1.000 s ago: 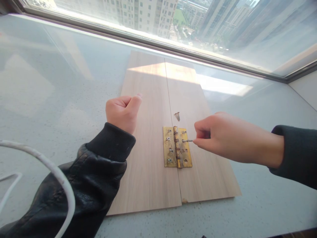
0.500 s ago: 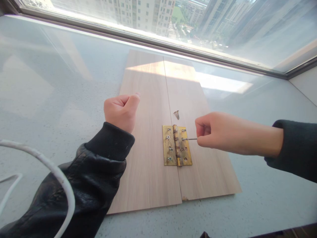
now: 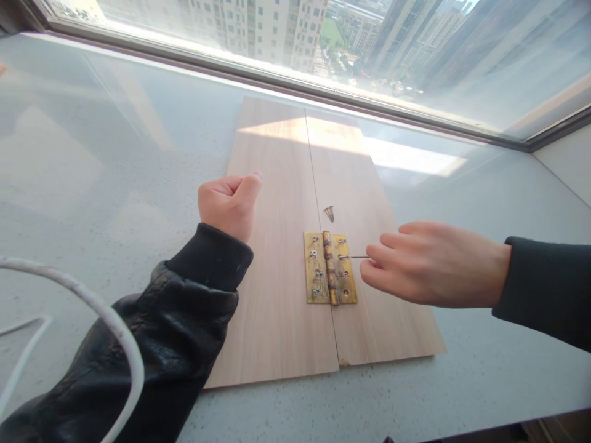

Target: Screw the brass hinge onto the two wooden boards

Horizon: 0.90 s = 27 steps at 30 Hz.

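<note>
Two pale wooden boards (image 3: pixel 272 246) lie side by side on the sill, joined by a brass hinge (image 3: pixel 329 277) across their seam. My right hand (image 3: pixel 429 261) pinches a thin metal tool (image 3: pixel 354 257) whose tip meets a screw in the hinge's right leaf. My left hand (image 3: pixel 228 203) rests as a closed fist on the left board, left of the hinge. What it may hold is hidden. Loose screws (image 3: pixel 329 213) lie on the right board just beyond the hinge.
The boards sit on a grey speckled sill (image 3: pixel 115 172) under a large window (image 3: pixel 323 37) along the far side. A white cable (image 3: pixel 92 320) curves in at the lower left. The sill's near edge runs along the bottom right.
My right hand's fingers have uncurled from a tight fist to a looser pinch on the tool. The left fist has stayed put. The view shifted slightly.
</note>
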### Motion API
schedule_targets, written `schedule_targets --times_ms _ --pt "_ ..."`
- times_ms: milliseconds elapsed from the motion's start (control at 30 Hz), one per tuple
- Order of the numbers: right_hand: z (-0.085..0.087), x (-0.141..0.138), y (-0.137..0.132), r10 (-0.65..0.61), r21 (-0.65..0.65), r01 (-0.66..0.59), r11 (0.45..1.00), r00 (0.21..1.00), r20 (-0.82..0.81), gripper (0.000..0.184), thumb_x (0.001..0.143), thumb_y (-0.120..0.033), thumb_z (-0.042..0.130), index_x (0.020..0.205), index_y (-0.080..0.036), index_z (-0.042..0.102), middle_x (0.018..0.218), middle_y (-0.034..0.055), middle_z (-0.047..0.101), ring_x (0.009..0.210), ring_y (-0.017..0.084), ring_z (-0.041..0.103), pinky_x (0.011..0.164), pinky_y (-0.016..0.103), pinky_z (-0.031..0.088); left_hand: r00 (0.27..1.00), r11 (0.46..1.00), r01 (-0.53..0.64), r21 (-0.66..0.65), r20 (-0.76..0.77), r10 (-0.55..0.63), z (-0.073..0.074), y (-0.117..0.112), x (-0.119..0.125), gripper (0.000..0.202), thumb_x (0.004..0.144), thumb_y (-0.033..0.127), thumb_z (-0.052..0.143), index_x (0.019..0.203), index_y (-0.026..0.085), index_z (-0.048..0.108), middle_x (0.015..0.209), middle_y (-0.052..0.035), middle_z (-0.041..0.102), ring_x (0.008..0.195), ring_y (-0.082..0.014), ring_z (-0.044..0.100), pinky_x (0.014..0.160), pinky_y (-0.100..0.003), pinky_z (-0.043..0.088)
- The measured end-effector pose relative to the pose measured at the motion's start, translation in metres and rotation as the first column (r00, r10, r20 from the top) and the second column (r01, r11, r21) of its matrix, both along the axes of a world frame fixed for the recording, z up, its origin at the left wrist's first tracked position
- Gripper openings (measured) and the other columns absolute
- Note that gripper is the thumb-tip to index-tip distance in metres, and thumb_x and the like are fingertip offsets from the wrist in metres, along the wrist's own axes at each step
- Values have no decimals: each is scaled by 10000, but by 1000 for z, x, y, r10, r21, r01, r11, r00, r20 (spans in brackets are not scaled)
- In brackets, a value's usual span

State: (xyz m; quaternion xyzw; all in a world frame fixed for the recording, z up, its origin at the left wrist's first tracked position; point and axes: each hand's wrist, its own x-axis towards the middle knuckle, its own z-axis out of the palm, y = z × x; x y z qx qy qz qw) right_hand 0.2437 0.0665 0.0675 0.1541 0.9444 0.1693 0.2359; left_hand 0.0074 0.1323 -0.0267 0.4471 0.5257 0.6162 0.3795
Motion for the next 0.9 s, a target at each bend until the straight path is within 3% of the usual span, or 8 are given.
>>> schedule_targets --times_ms 100,267,433,533,633,733,833,900 --pt "4 -5 9 -64 -107 76 991 992 107 206 876 -80 480 720 -183 566 678 12 537 489 113 382 511 335 130 1000 1000 -12 4 -1 12 0 0 -1 472 718 245 615 399 207 269 361 70 214 310 -54 211 339 -269 106" --pt "6 -19 17 -264 -110 286 952 947 181 269 845 -89 483 611 -186 572 584 7 533 438 105 310 472 317 137 1000 1000 -29 3 5 29 1 -1 2 479 722 240 615 401 204 261 369 69 208 322 -52 208 342 -267 105" --pt "6 -31 25 -451 -140 476 868 874 178 305 827 -210 481 526 -175 519 555 27 518 454 99 270 485 302 162 999 999 -37 5 8 37 2 -1 3 479 714 227 614 391 204 261 366 68 204 320 -52 202 344 -271 100" --pt "7 -34 25 -580 -189 600 777 800 157 334 809 -250 486 485 -176 450 506 14 444 447 93 228 472 296 193 1000 1000 -14 -3 -6 14 3 -2 2 487 722 226 605 391 201 249 360 66 201 323 -50 204 346 -268 105" --pt "6 -36 26 -758 -253 770 586 631 167 385 812 -316 476 463 -187 379 473 -3 378 430 98 250 451 294 241 1000 1000 12 -18 -12 -12 4 -2 1 495 733 226 598 397 197 236 355 66 201 325 -47 200 349 -264 109" --pt "6 -39 29 -897 -357 903 237 345 277 377 799 -380 508 474 -196 454 454 -10 385 420 99 317 444 289 270 1000 1000 9 -19 -7 -9 5 -2 2 494 735 223 596 392 196 242 348 65 212 323 -48 199 351 -269 105" --pt "7 -40 34 -916 -444 887 -124 70 395 344 792 -406 513 521 -195 497 431 -31 340 395 87 289 426 273 222 1000 1000 -7 -18 3 7 6 -3 3 489 733 225 601 380 194 264 341 63 224 322 -49 203 353 -275 102" --pt "9 -39 34 -909 -482 843 -239 -20 416 310 785 -377 491 534 -198 455 443 -38 341 388 77 260 414 263 188 1000 1000 -10 -20 10 11 6 -3 3 486 736 228 602 379 193 274 341 61 230 324 -49 209 353 -273 105"
